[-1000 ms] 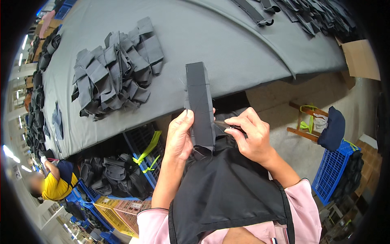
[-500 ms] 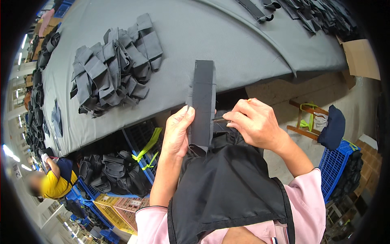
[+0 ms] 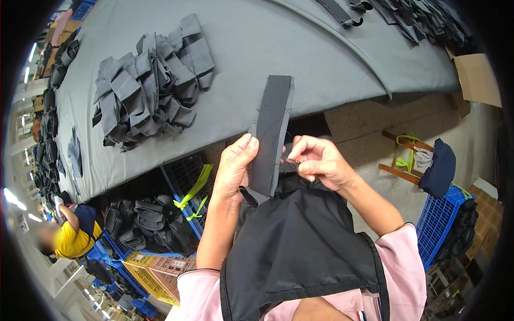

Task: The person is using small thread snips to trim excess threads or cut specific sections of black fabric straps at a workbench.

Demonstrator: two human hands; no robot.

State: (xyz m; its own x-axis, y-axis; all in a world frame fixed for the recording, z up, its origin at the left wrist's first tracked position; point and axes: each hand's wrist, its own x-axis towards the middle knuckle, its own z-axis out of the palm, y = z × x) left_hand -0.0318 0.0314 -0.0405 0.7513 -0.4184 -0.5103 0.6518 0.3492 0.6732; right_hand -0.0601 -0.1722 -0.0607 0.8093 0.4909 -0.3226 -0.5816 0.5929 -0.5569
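My left hand (image 3: 235, 166) is closed on a dark grey fabric strip (image 3: 271, 125), thumb on top, near its lower half. The strip points away from me, with its far end over the table edge. Loose threads stick out along its right side, and its near end folds over. Beside that right edge my right hand (image 3: 321, 163) is closed on a small pointed metal tool, apparently thread snips (image 3: 292, 161); the fingers hide most of it. A heap of similar grey strips (image 3: 144, 88) lies on the grey-covered table (image 3: 241, 43) to the left.
More dark strips (image 3: 423, 18) are piled at the far right. A cardboard box (image 3: 478, 77) and a wooden stool (image 3: 407, 158) with a navy cloth stand at right, near a blue crate (image 3: 441, 224). Left below the table are black bags (image 3: 152, 224) and crates; a person in yellow (image 3: 77, 238) sits beyond.
The strip's far end has tilted to the right. My right hand has turned and moved slightly lower, its fingers curled more, with the tool's tips less visible.
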